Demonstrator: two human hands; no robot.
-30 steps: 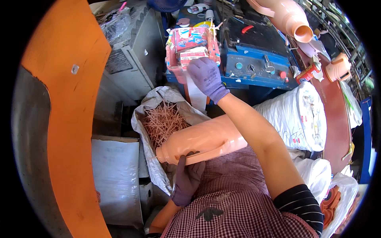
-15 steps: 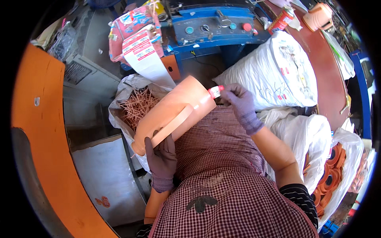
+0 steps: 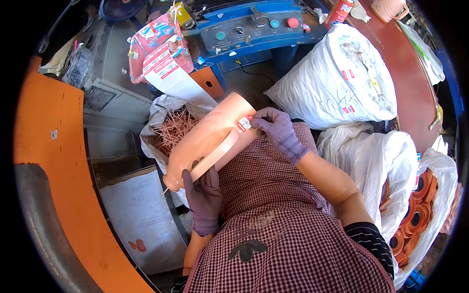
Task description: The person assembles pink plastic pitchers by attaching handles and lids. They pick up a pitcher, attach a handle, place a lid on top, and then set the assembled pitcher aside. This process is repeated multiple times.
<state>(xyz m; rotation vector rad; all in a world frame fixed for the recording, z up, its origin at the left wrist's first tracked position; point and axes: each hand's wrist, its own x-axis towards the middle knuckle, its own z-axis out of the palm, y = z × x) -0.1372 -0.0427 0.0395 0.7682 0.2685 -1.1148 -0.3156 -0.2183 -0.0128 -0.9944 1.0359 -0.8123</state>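
Observation:
A peach-coloured plastic jug body (image 3: pixel 198 136), shaped like a vacuum flask shell, lies tilted across my lap with its wide end up to the right. My gloved left hand (image 3: pixel 204 198) is closed round the lower part of its handle (image 3: pixel 215 157), with the narrow neck just beyond. A small red-and-white sticker (image 3: pixel 244 123) lies against the wall near the wide end, beside the handle's upper root. My gloved right hand (image 3: pixel 276 126) has thumb and forefinger pinched at the sticker's right edge, touching the jug.
Left of the jug stands a sack of thin peach plastic strips (image 3: pixel 174 128). A sticker sheet (image 3: pixel 168 73) hangs from a pink basket (image 3: pixel 139 53). Behind is a blue control panel (image 3: pixel 251 31). At right stand a full white sack (image 3: pixel 327 88) and bags of orange-brown parts (image 3: pixel 417 215).
My right hand has moved left and slightly down, bringing the sticker from the jug's rim edge onto its wall. My left hand keeps its hold on the handle.

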